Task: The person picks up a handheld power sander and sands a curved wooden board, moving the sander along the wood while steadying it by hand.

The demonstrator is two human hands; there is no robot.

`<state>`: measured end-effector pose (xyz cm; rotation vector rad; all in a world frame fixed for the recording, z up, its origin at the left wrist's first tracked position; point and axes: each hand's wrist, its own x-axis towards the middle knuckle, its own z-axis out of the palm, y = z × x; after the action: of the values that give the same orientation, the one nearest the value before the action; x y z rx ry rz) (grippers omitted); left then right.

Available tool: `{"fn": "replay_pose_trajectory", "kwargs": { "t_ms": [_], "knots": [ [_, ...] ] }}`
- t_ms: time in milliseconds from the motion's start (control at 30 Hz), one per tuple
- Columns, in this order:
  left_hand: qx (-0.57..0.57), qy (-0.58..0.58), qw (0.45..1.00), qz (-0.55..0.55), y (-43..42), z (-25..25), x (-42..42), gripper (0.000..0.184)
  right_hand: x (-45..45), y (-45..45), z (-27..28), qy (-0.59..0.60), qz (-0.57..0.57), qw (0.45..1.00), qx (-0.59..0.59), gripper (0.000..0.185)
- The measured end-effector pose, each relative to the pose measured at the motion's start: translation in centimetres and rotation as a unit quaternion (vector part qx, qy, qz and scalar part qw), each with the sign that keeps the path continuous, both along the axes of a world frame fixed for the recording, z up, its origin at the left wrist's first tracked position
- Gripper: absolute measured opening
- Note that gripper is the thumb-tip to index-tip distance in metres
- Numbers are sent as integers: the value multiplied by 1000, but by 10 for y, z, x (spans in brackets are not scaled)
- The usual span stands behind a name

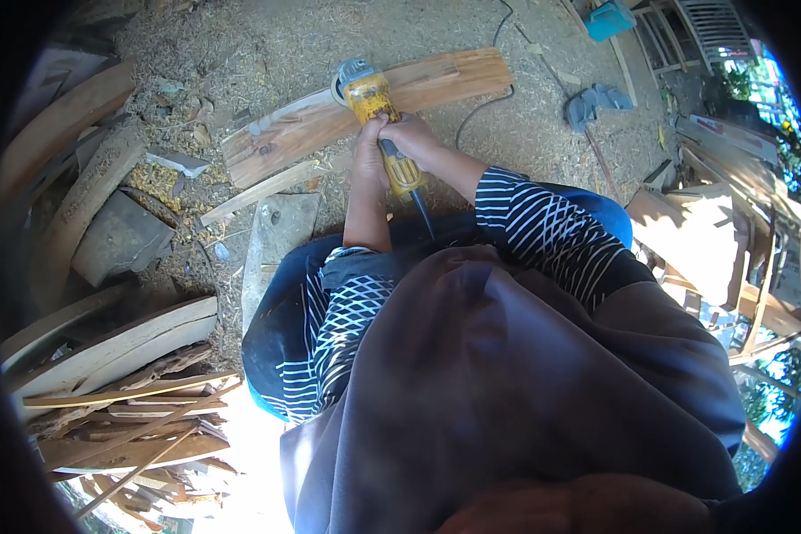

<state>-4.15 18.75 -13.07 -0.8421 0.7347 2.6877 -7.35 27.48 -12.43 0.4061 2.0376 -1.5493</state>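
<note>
A yellow angle grinder (366,93) lies over a wooden plank (454,78) on the ground, its grey head end and disc at the plank's surface. My left hand (370,149) is closed around the grinder's body from the left side. From the right, my right hand (409,140) wraps over the same body, close against the left. The fingers of both hands are partly hidden. A dark cord leaves the grinder's tail toward my lap. The plank has a paler left part and a browner right part.
A thin wood strip (258,193) lies just below the plank. Curved boards and scrap wood (116,356) pile up at left. More boards (699,231) stand at right. A grey cloth-like item (599,102) and a teal container (609,20) are farther off. Sawdust covers the ground.
</note>
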Motion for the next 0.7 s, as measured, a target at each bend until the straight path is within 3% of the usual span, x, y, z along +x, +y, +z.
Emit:
{"fn": "replay_pose_trajectory", "kwargs": {
  "t_ms": [33,133,700],
  "knots": [
    [0,0,1000,-2,3,1,-1,41,-1,2,3,-4,-10,1000,0,36],
    [10,2,1000,-19,11,-4,-6,41,-1,10,20,-19,-2,1000,5,38],
    [-8,19,997,-76,61,-6,-27,48,-18,65,2,-13,-55,998,18,42]
  ]
}}
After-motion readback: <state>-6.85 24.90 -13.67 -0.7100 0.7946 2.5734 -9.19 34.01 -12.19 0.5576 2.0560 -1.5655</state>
